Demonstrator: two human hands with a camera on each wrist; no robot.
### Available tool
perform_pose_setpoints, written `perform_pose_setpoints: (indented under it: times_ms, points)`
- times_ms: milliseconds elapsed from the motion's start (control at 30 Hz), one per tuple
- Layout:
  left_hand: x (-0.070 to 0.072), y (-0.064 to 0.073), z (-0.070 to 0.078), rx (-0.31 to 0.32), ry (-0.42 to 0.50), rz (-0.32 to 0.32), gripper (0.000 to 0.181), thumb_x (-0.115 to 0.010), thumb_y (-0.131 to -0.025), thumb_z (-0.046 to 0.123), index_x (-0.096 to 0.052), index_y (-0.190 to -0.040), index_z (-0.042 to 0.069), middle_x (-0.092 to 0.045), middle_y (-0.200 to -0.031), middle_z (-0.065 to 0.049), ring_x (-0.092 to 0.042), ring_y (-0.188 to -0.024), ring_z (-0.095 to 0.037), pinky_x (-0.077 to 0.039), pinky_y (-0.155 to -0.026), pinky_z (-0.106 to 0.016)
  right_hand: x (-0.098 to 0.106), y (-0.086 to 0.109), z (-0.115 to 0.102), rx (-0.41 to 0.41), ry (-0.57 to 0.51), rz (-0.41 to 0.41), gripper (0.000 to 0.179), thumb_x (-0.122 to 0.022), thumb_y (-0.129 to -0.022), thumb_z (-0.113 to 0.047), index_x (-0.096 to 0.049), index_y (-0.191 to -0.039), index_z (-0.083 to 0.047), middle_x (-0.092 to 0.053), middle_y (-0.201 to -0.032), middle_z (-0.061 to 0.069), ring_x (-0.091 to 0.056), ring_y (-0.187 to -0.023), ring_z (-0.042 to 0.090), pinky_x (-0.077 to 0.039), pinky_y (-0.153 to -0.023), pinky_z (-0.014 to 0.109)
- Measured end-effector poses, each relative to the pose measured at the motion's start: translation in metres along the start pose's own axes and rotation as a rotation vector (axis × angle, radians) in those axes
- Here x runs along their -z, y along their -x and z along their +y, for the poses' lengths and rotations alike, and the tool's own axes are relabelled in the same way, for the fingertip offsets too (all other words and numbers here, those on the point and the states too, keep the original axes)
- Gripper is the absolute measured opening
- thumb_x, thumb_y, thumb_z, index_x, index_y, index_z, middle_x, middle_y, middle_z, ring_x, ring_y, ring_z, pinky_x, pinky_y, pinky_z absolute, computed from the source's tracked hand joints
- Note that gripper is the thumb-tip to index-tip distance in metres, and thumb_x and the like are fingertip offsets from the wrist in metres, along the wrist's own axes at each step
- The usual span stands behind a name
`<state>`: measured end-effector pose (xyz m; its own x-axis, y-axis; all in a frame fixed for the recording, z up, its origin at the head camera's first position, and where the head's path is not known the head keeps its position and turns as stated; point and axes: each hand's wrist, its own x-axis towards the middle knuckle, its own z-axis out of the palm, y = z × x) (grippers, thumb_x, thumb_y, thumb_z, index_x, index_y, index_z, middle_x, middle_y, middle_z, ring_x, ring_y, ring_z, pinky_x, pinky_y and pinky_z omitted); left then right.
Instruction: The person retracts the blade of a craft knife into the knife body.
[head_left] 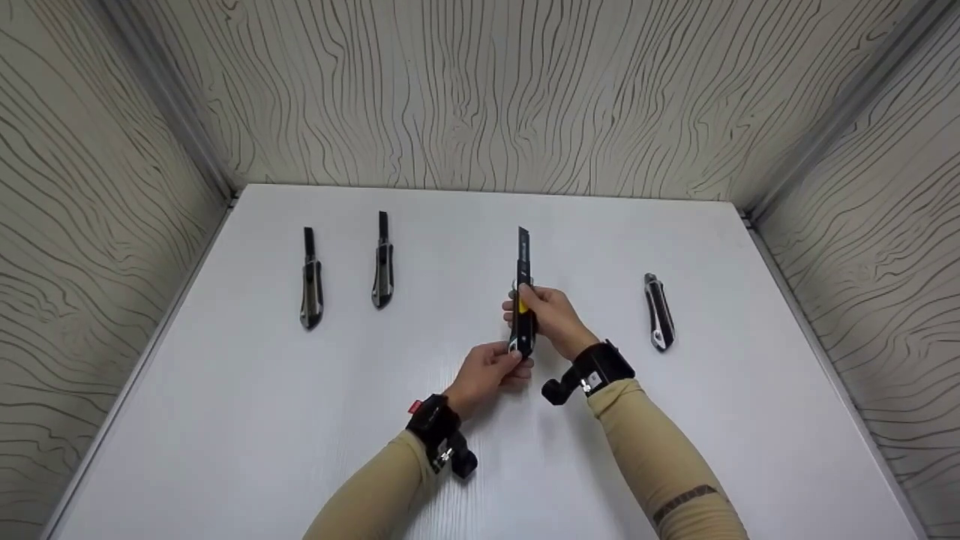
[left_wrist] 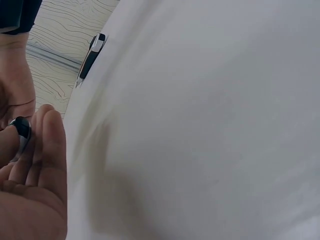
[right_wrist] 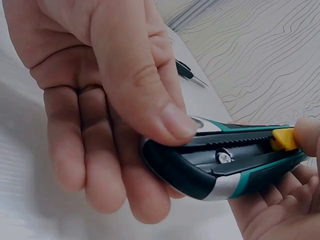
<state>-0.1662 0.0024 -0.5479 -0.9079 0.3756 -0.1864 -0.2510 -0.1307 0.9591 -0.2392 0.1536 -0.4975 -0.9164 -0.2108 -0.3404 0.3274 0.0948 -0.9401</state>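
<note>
A utility knife with a black, green and silver handle stands point-away in both hands near the middle of the table. Its long dark blade is extended. The right hand grips the handle, thumb on the yellow slider. At the handle's rear end, the left hand pinches it between thumb and fingers. In the right wrist view, the left thumb lies over that end. The left wrist view shows only the handle end, cut off at the edge.
On the white table lie two utility knives at the left, one outermost and another beside it, blades out. A third knife lies at the right, no long blade showing. Wood-grain panels enclose the back and sides.
</note>
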Motion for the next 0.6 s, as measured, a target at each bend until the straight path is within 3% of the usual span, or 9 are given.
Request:
perform_pose_setpoints:
  times_ms: [600]
  points:
    - [0.0004,0.0009,0.0030,0.016,-0.021,0.015,0.027,-0.051,-0.101,0.010,-0.060,-0.116,-0.010,-0.067,-0.110,-0.033,-0.072,-0.095,-0.031,-0.059,-0.086,-0.040,-0.0023,0.0015,-0.0010,0.026,-0.005,-0.001,0.045,-0.046,-0.104,-0.030,-0.052,-0.130,0.007,-0.068,-0.108,0.011,-0.069,-0.095,0.016,-0.057,-0.089,0.030]
